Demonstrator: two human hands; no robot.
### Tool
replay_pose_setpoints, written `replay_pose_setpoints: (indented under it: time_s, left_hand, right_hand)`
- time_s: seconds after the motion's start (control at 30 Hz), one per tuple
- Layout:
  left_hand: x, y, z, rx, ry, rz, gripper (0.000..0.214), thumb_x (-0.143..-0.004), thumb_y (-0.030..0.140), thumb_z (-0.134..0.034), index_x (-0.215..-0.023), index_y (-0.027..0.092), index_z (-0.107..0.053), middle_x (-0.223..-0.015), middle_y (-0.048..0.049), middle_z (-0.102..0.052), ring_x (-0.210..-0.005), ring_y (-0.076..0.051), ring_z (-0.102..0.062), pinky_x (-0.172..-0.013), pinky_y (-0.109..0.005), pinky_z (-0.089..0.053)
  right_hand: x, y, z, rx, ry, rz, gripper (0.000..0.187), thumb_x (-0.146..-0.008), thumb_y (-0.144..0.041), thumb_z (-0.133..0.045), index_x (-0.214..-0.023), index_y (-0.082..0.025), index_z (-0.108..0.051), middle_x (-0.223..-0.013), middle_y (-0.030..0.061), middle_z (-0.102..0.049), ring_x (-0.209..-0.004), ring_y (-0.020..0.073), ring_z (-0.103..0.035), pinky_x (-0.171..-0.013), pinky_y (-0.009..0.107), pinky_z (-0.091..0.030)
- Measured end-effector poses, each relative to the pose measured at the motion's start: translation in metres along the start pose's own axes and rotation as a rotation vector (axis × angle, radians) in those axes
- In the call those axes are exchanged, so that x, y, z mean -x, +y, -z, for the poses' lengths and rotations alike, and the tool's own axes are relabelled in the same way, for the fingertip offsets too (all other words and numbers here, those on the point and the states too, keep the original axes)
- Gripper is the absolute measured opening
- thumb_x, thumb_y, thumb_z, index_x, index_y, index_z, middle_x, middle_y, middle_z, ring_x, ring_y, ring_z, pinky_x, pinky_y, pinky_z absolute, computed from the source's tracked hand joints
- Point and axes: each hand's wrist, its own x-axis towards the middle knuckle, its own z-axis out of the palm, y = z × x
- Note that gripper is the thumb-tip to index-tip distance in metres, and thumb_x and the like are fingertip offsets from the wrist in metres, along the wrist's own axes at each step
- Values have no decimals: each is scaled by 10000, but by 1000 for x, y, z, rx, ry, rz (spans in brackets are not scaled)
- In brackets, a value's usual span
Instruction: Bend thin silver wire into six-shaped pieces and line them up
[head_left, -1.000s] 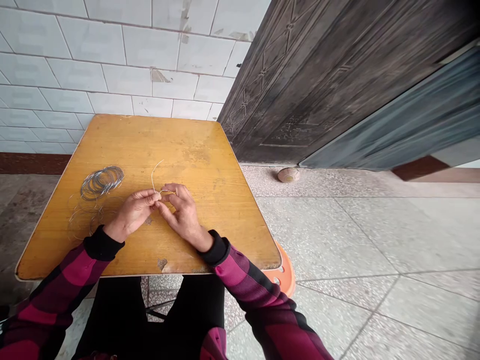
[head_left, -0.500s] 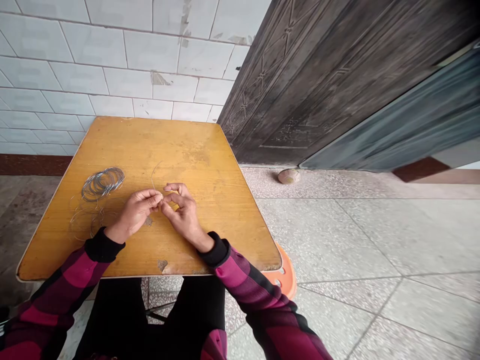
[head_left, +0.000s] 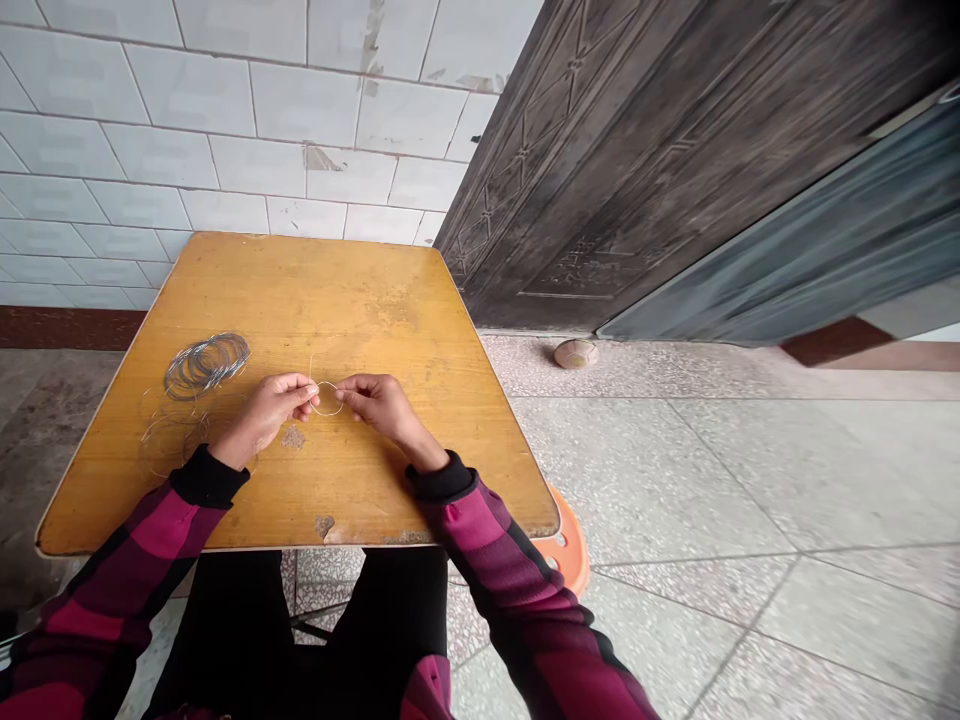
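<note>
Between my hands is a thin wire [head_left: 328,413] bent into a small ring, with a free end rising above the fingers. My left hand [head_left: 281,400] pinches the ring's left side between thumb and fingertips. On the opposite side, my right hand [head_left: 379,405] grips the ring with thumb and index finger. A coil of silvery wire [head_left: 206,365] lies on the table left of my hands. Nearer to me, several thin loose wire loops [head_left: 161,440] are spread out, partly hidden behind my left wrist.
The yellow wooden table [head_left: 315,280] has worn patches and stands against a white tiled wall [head_left: 300,100]. An orange stool [head_left: 571,550] shows under its right front corner. A round, stone-like object [head_left: 576,353] rests on the floor by the dark carved door [head_left: 600,180].
My right hand has moved slightly right, away from the left, and its fingers have closed on the wire. A small ring of wire now shows between both hands.
</note>
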Motion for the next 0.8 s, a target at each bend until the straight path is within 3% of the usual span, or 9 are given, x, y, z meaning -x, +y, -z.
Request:
replay_pose_setpoints:
  time_s: [0.13, 0.33, 0.57, 0.67, 0.8]
  left_hand:
    - [-1, -2, 1, 15, 14, 23, 250, -738, 362, -731, -735, 120, -666, -723, -44, -641, -565, -93, -515, -542, -231, -393]
    - [2, -3, 0, 82, 87, 43, 308, -737, 394, -739, -844, 111, -683, -887, -84, -682, -623, -105, -568, -567, -235, -454]
    - [0, -10, -2, -119, 152, 45, 251, -723, 291, -741, -901, 131, -666, -717, -25, -627, -599, -150, -622, -547, -259, -480]
    - [-3, -18, -1, -226, 195, -55, 236, -708, 244, -739, -911, 151, -661, -771, -32, -637, -603, -147, -616, -550, -259, -477]
    - [-3, -27, -3, -401, 111, -280, 275, -692, 203, -745, -960, 177, -686, -1039, -83, -642, -820, -177, -640, -650, -266, -506]
  right_hand:
    - [-3, 3, -4, -149, -33, -112, 237, -716, -364, -714, -785, -140, -678, -577, -26, -610, -456, 74, -542, -429, 182, -444]
    - [-5, 6, -3, -125, 90, -126, 165, -758, -303, -684, -748, -140, -660, -529, -24, -621, -442, 81, -577, -453, 178, -478]
    - [-9, 13, 1, -22, 135, -118, 130, -792, -268, -660, -744, -147, -662, -525, -18, -641, -440, 103, -602, -475, 202, -500]
    - [-14, 17, 4, 43, 169, -149, 110, -808, -220, -641, -724, -150, -658, -520, -16, -644, -444, 105, -611, -475, 196, -495]
    - [-18, 19, 8, 103, 178, -222, 117, -821, -158, -621, -708, -155, -650, -526, -11, -650, -460, 107, -627, -497, 198, -508]
